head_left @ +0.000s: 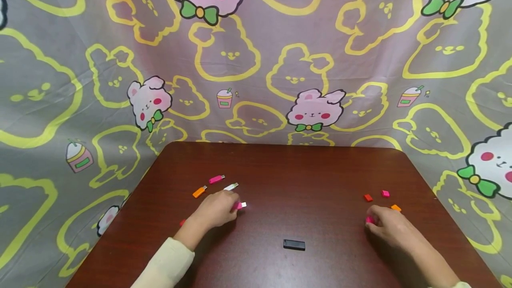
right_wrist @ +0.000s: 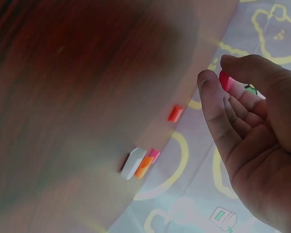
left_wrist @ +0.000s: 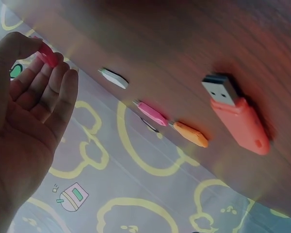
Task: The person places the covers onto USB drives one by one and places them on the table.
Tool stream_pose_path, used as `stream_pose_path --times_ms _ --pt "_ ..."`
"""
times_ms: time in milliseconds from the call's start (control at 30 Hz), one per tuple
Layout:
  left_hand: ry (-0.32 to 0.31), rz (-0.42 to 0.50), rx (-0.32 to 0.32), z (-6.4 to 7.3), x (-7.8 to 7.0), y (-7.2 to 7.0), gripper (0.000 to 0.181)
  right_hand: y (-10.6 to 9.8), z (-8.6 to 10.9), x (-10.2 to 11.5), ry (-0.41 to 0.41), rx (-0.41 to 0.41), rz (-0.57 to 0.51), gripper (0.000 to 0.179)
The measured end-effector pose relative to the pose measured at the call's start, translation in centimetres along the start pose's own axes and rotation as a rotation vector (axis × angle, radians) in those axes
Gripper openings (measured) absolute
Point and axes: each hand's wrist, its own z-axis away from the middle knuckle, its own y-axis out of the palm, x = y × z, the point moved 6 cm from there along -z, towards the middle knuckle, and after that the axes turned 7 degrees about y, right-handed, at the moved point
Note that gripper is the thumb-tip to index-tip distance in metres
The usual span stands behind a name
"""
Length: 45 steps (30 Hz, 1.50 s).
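Note:
My left hand [head_left: 218,209] pinches a pink USB stick [head_left: 238,206] between thumb and fingers, its metal plug bare and pointing right. A pink cap [head_left: 370,220] is pinched by my right hand [head_left: 394,229] at the table's right side. Around the left hand lie uncapped USB sticks: a white one [head_left: 230,186], another pink one [head_left: 217,179], an orange one [head_left: 199,191] and a red one [left_wrist: 240,124], mostly hidden by the wrist in the head view. Beyond the right hand are loose caps: red [head_left: 368,198], pink [head_left: 385,194] and orange [head_left: 396,208].
A black USB stick [head_left: 294,245] lies at the front middle of the dark brown table [head_left: 288,168]. The right wrist view also shows a white cap [right_wrist: 133,163] beside the orange one. A patterned curtain [head_left: 260,92] hangs behind the table and along its sides.

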Motion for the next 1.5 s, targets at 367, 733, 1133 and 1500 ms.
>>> stream_pose_path --times_ms 367,733,1133,1500 --pt "0.062 0.006 -0.014 -0.6 -1.1 0.4 0.017 0.8 -0.5 1.8 0.010 0.014 0.001 0.018" --pt "0.082 0.035 -0.011 -1.0 -1.6 0.9 0.017 1.6 -0.7 3.0 -0.021 0.006 -0.008 0.020" --pt "0.107 0.059 -0.012 -1.5 -2.7 0.5 0.015 1.9 -1.2 4.3 -0.059 0.010 0.006 0.020" --pt "0.143 0.047 0.020 -2.6 -4.3 0.5 0.015 2.3 -1.8 6.2 -0.116 0.010 -0.026 0.020"
